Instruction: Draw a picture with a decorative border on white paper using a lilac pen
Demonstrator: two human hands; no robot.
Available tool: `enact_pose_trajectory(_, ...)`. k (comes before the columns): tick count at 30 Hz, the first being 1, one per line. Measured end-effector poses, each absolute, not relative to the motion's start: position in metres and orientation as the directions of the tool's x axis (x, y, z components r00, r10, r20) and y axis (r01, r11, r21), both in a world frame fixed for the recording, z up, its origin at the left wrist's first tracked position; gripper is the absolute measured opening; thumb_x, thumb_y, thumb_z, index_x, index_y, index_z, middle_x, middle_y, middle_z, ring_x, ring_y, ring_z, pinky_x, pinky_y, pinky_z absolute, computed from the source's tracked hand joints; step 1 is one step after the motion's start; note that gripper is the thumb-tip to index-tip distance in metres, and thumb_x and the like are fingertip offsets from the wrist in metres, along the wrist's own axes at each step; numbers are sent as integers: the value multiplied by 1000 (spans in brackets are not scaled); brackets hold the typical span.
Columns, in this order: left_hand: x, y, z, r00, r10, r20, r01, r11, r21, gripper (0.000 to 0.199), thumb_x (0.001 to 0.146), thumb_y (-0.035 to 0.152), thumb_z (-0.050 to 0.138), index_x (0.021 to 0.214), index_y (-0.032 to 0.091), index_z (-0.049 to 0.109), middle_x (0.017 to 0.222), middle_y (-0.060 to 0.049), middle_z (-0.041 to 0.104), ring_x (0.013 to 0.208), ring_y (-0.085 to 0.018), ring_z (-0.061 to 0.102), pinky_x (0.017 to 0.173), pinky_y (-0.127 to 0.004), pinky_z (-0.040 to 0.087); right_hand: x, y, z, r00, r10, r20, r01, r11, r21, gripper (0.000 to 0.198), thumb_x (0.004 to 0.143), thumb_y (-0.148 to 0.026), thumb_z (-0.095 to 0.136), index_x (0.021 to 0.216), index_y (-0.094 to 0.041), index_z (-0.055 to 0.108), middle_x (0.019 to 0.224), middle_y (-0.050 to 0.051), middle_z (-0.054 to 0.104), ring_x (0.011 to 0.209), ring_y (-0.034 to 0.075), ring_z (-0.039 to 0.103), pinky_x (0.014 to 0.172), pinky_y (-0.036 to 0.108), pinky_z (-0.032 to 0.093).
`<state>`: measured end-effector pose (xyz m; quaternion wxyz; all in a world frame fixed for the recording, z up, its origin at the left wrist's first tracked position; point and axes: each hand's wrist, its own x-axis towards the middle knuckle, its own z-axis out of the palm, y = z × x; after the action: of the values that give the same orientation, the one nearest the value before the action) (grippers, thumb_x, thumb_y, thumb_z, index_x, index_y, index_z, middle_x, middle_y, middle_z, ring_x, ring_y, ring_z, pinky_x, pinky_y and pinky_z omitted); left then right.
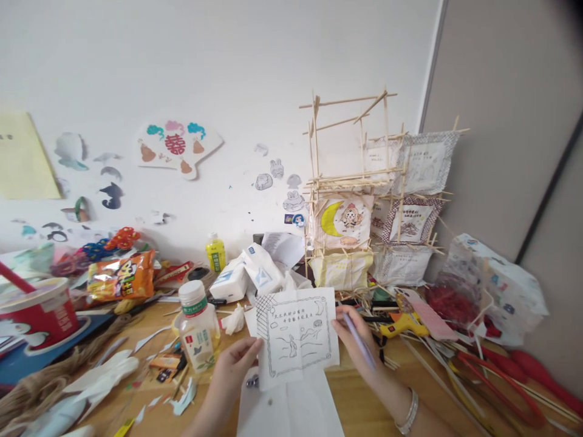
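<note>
Held upright above the table is a thin sheet of paper with a drawing (296,349): handwritten characters, a crescent moon, a figure and a decorated border. My left hand (239,361) pinches its left edge between thumb and fingers. At the right edge, my right hand (357,337) grips the sheet, and a light purple pen (357,340) rests in the same hand, pointing down toward the wrist. More white paper shows behind the drawing. Beneath it, a blank white sheet (286,413) lies on the table, partly covered.
A bamboo-stick frame (350,182) with drawn panels stands behind. Left are a plastic bottle (198,334), a red cup (43,315), a snack bag (121,276) and paper scraps. A yellow glue gun (403,326), sticks and red-handled scissors (501,385) lie right.
</note>
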<state>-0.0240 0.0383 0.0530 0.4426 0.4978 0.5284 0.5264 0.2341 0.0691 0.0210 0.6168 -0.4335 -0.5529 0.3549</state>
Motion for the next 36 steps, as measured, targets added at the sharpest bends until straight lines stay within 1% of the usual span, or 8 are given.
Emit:
enact_pose_trajectory(4,-25,34,53,-110,992,55,56,-49,997,46,55,61,74,69,18,69,69,-2,65,74,-23,60,68,-30,49,233,69,20,149,915,376,52,372,-927,23,77,-34,64,94,-20,59,85,5,67,81,25,63,73,34,49)
enact_pose_trajectory(10,-25,32,51,-119,991,52,44,-47,998,47,57,62,73,71,17,66,64,-1,61,64,-19,55,59,-26,44,232,65,26,133,920,369,34,368,-929,19,77,-31,64,92,-21,59,82,4,67,77,23,64,71,32,50)
enact_pose_trajectory(17,-24,29,52,-103,993,50,11,-50,999,47,58,62,73,59,17,56,56,3,52,56,-14,47,53,-24,39,232,62,30,152,931,332,13,334,-942,20,75,-32,65,90,-21,59,73,0,64,68,21,61,63,29,47)
enact_pose_trajectory(25,-23,36,38,-68,998,3,-83,-8,996,43,56,53,73,56,19,46,52,6,44,50,-11,43,49,-21,36,234,61,34,115,954,277,15,277,-961,19,74,-29,62,91,-21,58,70,-2,59,67,19,55,63,27,42)
enact_pose_trajectory(28,-20,34,33,-12,999,-36,-132,34,991,35,57,45,73,72,19,56,63,3,56,54,-13,51,50,-22,40,240,63,34,31,955,296,61,293,-954,17,74,-25,58,90,-21,59,75,-1,60,71,19,55,65,27,42)
enact_pose_trajectory(30,-18,31,33,34,998,-53,-171,58,984,42,59,42,73,91,20,58,77,-1,63,64,-17,59,55,-25,45,244,63,35,-25,957,290,93,291,-952,16,75,-24,55,90,-21,60,78,-1,62,73,19,56,66,26,42)
enact_pose_trajectory(32,-16,29,33,68,996,-66,-202,78,976,54,61,41,73,107,21,55,86,-3,65,74,-21,63,62,-30,50,247,63,37,-65,964,257,121,263,-957,17,76,-23,52,91,-22,60,80,-1,63,75,19,58,66,27,42)
enact_pose_trajectory(36,-15,24,35,109,988,-107,-203,128,971,65,67,37,72,124,18,47,77,-2,63,69,-22,65,65,-34,53,249,62,44,-80,972,222,227,234,-945,21,71,-20,51,88,-22,63,87,0,66,84,22,61,74,28,44)
